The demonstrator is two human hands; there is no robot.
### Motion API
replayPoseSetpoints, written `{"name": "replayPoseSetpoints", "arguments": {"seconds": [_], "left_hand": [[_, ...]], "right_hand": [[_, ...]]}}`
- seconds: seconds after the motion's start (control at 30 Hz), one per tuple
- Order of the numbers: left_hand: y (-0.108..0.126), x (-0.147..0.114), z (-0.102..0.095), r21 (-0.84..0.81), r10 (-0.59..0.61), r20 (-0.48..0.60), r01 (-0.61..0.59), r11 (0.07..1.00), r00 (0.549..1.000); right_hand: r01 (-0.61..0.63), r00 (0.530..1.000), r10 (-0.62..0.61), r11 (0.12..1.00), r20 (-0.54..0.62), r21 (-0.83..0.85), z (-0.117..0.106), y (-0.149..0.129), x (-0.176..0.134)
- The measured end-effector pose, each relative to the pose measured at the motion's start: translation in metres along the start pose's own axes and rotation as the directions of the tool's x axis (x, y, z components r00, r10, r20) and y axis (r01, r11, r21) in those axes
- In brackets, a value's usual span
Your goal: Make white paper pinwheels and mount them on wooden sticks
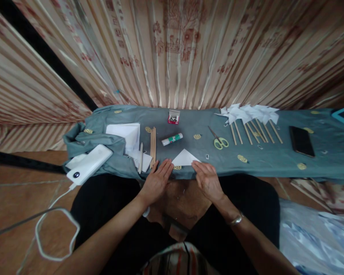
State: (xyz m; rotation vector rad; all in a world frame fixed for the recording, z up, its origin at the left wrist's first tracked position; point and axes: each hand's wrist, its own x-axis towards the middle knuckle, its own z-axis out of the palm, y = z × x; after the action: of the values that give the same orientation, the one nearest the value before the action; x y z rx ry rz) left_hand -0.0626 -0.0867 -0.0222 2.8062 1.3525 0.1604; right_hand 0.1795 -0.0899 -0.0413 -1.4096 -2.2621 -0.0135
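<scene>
Several white paper pinwheels [248, 113] are already on thin sticks [238, 133], laid in a row well to the right of the glue stick [172, 139], so I'd call this batch well underway. The current piece is a white paper triangle [185, 157], just on the near side of the glue stick, and it looks barely begun to me: folded, no cuts I can make out, no stick on it. Left hand [157, 177] lies flat on one corner, fingers together, thumb out to the side. Right hand [208, 181] has its fingertips down on the opposite corner; can't tell if the thumb is pinching underneath.

Unused, as far as I can see: a few bare sticks [153, 147] just left of the glue stick, plus a messy paper stack [114, 130] farther left. A red box [173, 122] of shiny bits [173, 119], maybe pins, sits beyond the glue stick, and green-handled scissors [216, 138] lie to its right.

Texture-wise: crisp matte paper with sharp points, slim straight wood-coloured sticks, a smooth green-and-white glue tube, and soft, rumpled grey-green cloth [197, 122] under it all with yellow pineapple-ish prints.
</scene>
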Motion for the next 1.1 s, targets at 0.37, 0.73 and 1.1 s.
{"name": "replayPoseSetpoints", "arguments": {"seconds": [0.37,0.73,1.1], "left_hand": [[0.002,0.001,-0.004,0.001,-0.01,-0.008,0.01,1.0,1.0],[0.006,-0.005,0.001,-0.054,-0.05,-0.046,0.047,0.997,0.998],[0.004,0.01,-0.006,-0.155,-0.125,-0.153,0.101,0.983,0.98]], "right_hand": [[0.011,0.998,-0.013,0.999,-0.062,-0.03,0.0,0.011,-0.009],[-0.108,0.989,0.112,0.993,-0.092,0.043,-0.005,0.026,-0.016],[-0.336,0.931,0.364,0.871,-0.011,0.357,0.003,0.024,0.029]]}}
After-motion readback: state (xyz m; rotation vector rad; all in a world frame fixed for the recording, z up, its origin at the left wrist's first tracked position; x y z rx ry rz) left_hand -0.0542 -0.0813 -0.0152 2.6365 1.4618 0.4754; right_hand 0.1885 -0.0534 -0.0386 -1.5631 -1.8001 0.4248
